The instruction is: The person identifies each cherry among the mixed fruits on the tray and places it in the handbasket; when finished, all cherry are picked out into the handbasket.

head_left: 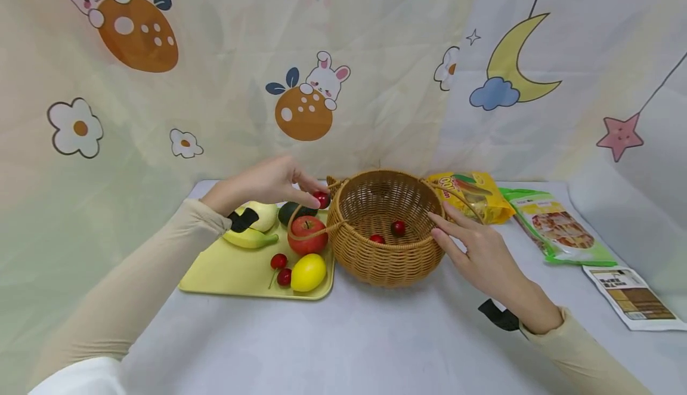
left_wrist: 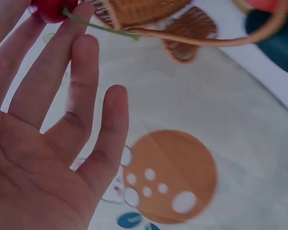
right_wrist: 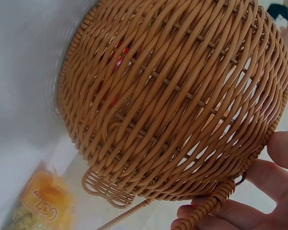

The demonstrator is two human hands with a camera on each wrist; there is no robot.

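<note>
A red cherry (head_left: 321,199) with a green stem is pinched in my left hand (head_left: 274,183), above the left handle of a round wicker basket (head_left: 386,264). In the left wrist view the cherry (left_wrist: 53,8) sits among the fingertips, partly cut off by the frame. Straight fingers of my right hand (head_left: 480,249) touch the basket's right rim. In the right wrist view that hand (right_wrist: 259,191) lies by the rim and the wrapped handle (right_wrist: 209,206). Inside the basket lie two cherries, one near the middle (head_left: 398,228) and another nearer the front wall (head_left: 377,238).
Left of the basket, a yellow tray (head_left: 231,272) bears a banana (head_left: 251,238), a pear (head_left: 264,216), a dark green fruit (head_left: 292,213), an apple (head_left: 308,237), a lemon (head_left: 308,272) and two cherries (head_left: 279,261). Yellow (head_left: 472,195), green (head_left: 560,228) and brown-white packets (head_left: 633,299) lie right.
</note>
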